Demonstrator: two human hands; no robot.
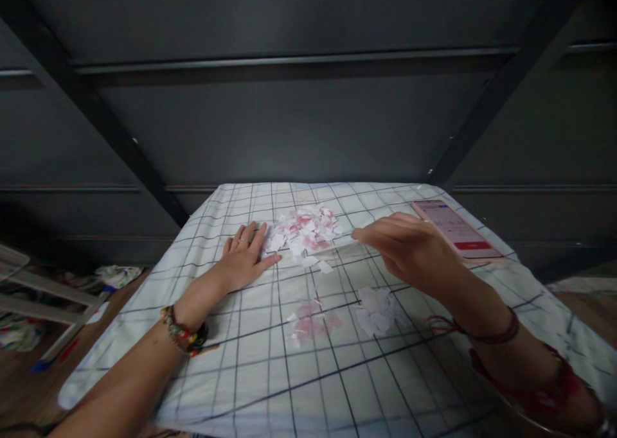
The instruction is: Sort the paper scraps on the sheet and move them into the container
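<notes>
My left hand [243, 258] lies flat on the checked cloth, fingers spread, its fingertips and thumb beside the left edge of a heap of torn paper scraps [303, 229]. The scraps are white, some with pink or red marks. To the right of the heap, my right hand [409, 248] is raised a little with thumb and fingers pinched together. A pale strip or edge runs from the heap toward that pinch; I cannot tell what it is. Nearer me lie a small group of pinkish scraps [313, 322] and a pile of plain white scraps [380, 311].
A white checked cloth [231, 386] covers the table. At the right edge lies a phone [456, 226] with its screen lit. Dark grey panels [289, 123] rise behind the table. A pale metal frame [48, 309] stands on the floor at left.
</notes>
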